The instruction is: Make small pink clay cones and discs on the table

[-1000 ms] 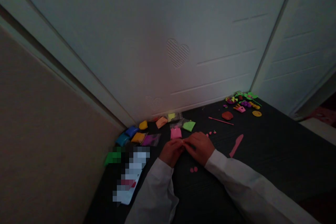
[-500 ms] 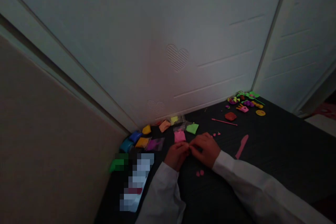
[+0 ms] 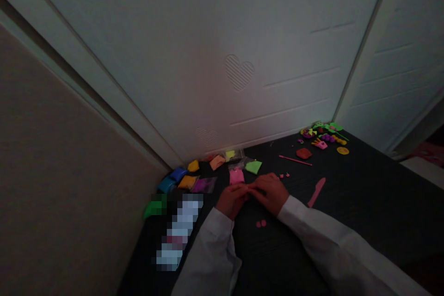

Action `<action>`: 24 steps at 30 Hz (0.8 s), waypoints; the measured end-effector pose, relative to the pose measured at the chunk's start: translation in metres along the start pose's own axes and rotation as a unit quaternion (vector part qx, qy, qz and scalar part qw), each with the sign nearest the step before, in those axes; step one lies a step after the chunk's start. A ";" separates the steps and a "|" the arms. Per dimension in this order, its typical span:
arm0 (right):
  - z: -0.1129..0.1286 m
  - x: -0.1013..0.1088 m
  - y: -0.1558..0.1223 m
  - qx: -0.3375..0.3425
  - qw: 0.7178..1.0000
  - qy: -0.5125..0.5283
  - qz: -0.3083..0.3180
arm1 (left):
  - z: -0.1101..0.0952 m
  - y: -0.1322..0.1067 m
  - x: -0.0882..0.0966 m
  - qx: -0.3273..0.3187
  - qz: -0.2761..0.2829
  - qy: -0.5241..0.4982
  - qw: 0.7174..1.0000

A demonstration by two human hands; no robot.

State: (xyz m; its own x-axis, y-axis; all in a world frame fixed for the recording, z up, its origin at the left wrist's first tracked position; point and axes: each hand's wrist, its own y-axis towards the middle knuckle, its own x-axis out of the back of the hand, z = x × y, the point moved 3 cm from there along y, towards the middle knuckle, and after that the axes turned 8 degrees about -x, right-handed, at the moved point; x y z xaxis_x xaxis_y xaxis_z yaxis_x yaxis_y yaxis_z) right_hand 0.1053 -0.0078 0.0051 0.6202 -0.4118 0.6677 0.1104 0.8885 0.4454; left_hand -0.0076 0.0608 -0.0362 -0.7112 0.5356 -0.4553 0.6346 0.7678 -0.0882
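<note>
My left hand [image 3: 231, 200] and my right hand [image 3: 270, 192] meet fingertip to fingertip on the dark table [image 3: 364, 208]. Both are closed in a pinch on something small that I cannot make out in the dim light. A pink clay bag [image 3: 236, 176] lies just beyond the fingers. Two small pink clay balls [image 3: 261, 224] rest on the table between my wrists. White sleeves cover both arms.
Several coloured clay bags [image 3: 189, 180] lie at the left by the white panel [image 3: 239, 74]. A pink plastic knife [image 3: 315, 192] and a thin pink stick [image 3: 294, 160] lie to the right. Finished clay figures [image 3: 322, 136] stand at the far right. A pixelated sheet [image 3: 176, 236] lies at my left.
The hands stay pinched together at the same spot; only the view shifts slightly as my head moves.
</note>
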 end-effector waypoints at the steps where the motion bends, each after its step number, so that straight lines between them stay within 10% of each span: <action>1: 0.000 0.000 0.000 -0.004 1.000 0.000 0.000 | 0.000 0.000 0.000 0.000 -0.004 -0.003 1.000; 24: 0.000 0.000 -0.001 -0.003 1.000 0.005 0.004 | 0.000 0.002 -0.006 -0.012 0.000 -0.044 0.999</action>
State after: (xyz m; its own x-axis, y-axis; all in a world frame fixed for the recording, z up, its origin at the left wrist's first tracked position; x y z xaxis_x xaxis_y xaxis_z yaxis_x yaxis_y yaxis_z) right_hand 0.1051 -0.0084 0.0048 0.6288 -0.4033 0.6648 0.1100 0.8925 0.4374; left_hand -0.0027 0.0590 -0.0335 -0.6811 0.5043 -0.5308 0.6270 0.7761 -0.0671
